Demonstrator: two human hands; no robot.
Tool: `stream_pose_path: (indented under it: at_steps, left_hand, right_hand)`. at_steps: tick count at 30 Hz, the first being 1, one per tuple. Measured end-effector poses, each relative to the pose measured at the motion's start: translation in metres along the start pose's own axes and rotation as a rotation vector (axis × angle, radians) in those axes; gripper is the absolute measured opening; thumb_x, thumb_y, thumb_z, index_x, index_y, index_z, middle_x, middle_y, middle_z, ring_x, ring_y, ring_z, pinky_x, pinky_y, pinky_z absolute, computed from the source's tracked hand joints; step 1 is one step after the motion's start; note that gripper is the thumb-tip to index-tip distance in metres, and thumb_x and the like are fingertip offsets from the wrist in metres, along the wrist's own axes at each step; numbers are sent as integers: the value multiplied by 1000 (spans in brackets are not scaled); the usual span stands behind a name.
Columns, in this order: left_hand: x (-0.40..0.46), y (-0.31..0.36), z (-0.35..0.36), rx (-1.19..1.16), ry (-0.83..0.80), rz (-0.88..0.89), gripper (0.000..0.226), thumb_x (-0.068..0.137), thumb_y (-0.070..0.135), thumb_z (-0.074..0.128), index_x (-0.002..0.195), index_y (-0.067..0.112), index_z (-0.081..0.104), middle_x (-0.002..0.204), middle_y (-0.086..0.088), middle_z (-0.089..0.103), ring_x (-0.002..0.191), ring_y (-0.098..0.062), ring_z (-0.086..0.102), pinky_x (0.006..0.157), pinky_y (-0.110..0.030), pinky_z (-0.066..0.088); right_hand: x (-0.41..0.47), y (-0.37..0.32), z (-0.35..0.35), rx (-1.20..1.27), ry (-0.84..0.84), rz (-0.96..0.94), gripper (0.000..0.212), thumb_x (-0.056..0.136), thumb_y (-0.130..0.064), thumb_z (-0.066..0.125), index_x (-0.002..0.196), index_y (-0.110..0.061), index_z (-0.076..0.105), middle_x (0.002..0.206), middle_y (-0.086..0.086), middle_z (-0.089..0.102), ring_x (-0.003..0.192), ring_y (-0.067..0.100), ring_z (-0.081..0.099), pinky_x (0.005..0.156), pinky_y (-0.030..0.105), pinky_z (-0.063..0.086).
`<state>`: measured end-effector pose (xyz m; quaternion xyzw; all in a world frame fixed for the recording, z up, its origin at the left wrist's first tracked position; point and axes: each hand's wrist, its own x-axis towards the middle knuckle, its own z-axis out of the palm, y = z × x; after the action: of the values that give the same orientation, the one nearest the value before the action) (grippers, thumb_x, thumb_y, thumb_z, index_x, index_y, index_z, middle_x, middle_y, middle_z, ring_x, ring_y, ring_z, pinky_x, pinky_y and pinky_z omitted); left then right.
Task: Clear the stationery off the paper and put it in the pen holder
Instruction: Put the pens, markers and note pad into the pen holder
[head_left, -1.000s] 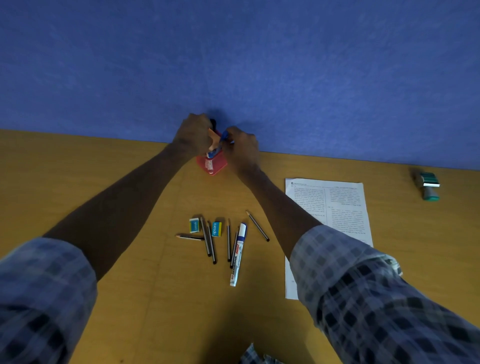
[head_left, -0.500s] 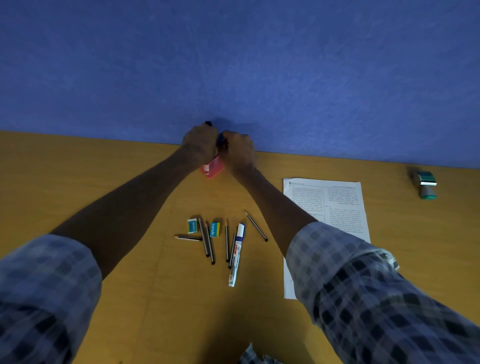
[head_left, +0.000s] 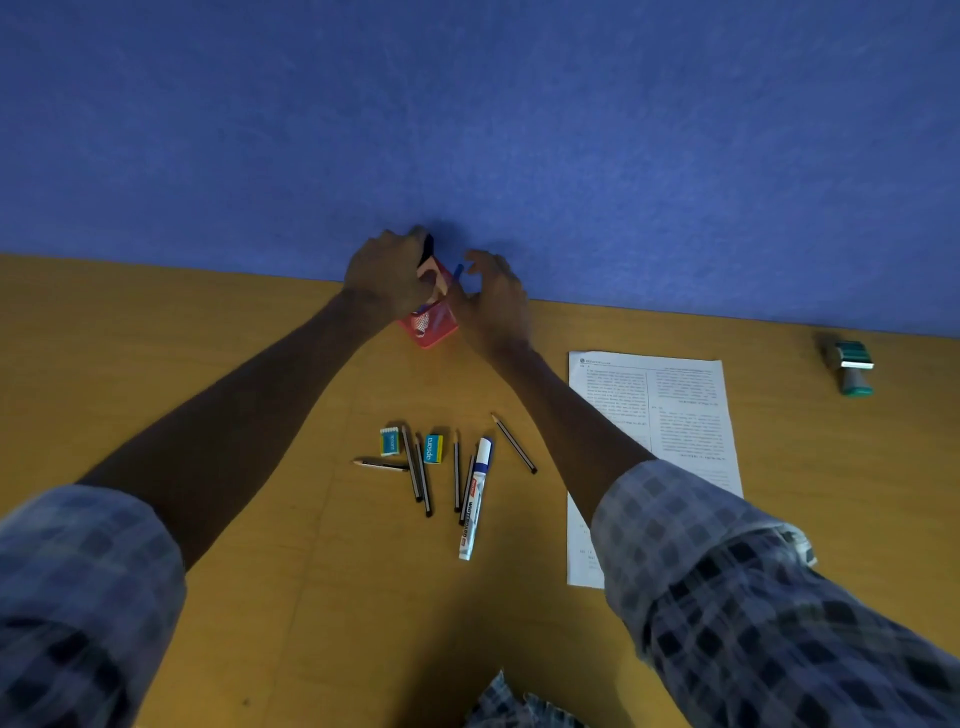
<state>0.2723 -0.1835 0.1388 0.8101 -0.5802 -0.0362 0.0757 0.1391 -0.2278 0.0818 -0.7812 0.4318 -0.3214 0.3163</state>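
Note:
A red mesh pen holder (head_left: 434, 328) stands against the blue wall. My left hand (head_left: 387, 275) grips its top left rim, next to a black item that sticks up there. My right hand (head_left: 493, 296) hovers just right of the holder with fingers spread and nothing in it. A blue pen (head_left: 458, 271) pokes out of the holder between the hands. On the wooden desk lie several pencils (head_left: 415, 467), two erasers (head_left: 389, 441) (head_left: 434, 449) and a whiteboard marker (head_left: 475, 499). The printed paper (head_left: 680, 415) lies to the right, partly under my right sleeve.
A green and grey stamp (head_left: 852, 366) sits at the far right of the desk (head_left: 208, 322). The blue wall (head_left: 467, 130) closes off the back edge right behind the holder. My checked sleeves fill the lower corners.
My hands were pressed together over the holder half a second ago. The right hand has since let go and moved right with its fingers open, which uncovers the holder and the blue pen.

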Motion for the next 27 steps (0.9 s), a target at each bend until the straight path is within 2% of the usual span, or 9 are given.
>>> stream_pose_path:
  at_steps: [3, 7, 9, 12, 15, 18, 21, 24, 27]
  left_hand:
    - [-18, -2, -3, 38, 160, 12, 42, 94, 34, 54, 125, 6, 51, 99, -21, 66, 89, -42, 64, 70, -41, 50]
    - [-54, -9, 6, -85, 295, -51, 30, 91, 38, 55, 99, 9, 62, 84, -16, 68, 78, -38, 65, 65, -37, 50]
    - [-81, -13, 23, -186, 209, -110, 28, 90, 37, 58, 97, 11, 65, 82, -12, 69, 75, -31, 66, 66, -37, 55]
    - [-118, -23, 51, -245, -15, -284, 28, 83, 36, 64, 103, 15, 67, 88, -6, 72, 84, -27, 67, 74, -37, 56]
    - [-146, -32, 70, -254, -138, -401, 39, 75, 41, 69, 109, 23, 67, 102, -3, 72, 99, -29, 66, 81, -37, 53]
    - [-163, -38, 80, -224, -230, -363, 53, 71, 42, 70, 121, 27, 63, 120, -3, 63, 108, -30, 61, 84, -38, 52]
    - [-170, -43, 89, -218, -321, -230, 54, 71, 37, 72, 123, 28, 62, 120, -5, 57, 105, -29, 61, 78, -33, 49]
    - [-171, -45, 94, -241, -306, -151, 53, 75, 24, 73, 126, 21, 62, 122, -7, 56, 105, -29, 61, 82, -34, 50]
    - [-171, -45, 95, -213, -257, -119, 44, 80, 26, 70, 124, 21, 63, 122, -5, 57, 105, -27, 61, 81, -35, 51]
  right_hand:
    - [-17, 7, 0, 27, 24, 14, 42, 94, -35, 60, 128, -11, 54, 124, 9, 57, 95, 25, 68, 70, 27, 50]
    - [-48, 14, 2, -16, -66, -19, 35, 90, -30, 64, 120, -13, 60, 115, 7, 64, 86, 23, 68, 71, 27, 50]
    - [-68, 16, 5, -50, -237, -4, 35, 86, -26, 66, 118, -14, 63, 116, 5, 65, 91, 21, 66, 74, 26, 48]
    - [-94, 16, 7, -115, -500, -17, 36, 85, -31, 67, 117, -15, 64, 119, 5, 64, 99, 21, 63, 85, 38, 54]
    - [-113, 16, 6, -184, -622, -47, 39, 81, -33, 67, 116, -15, 66, 118, 9, 63, 103, 27, 62, 87, 43, 53]
    - [-127, 20, 5, -207, -674, -42, 44, 77, -32, 72, 118, -20, 65, 122, 1, 61, 109, 23, 60, 93, 39, 50]
    - [-133, 24, 8, -250, -666, -91, 47, 77, -36, 73, 121, -21, 64, 122, 0, 59, 111, 20, 57, 96, 39, 46]
    - [-132, 26, 12, -287, -657, -131, 46, 80, -32, 72, 123, -19, 62, 123, 1, 59, 114, 20, 55, 99, 40, 41]
    - [-126, 26, 12, -275, -622, -124, 45, 80, -32, 72, 121, -17, 61, 121, 2, 61, 111, 22, 57, 97, 39, 41]
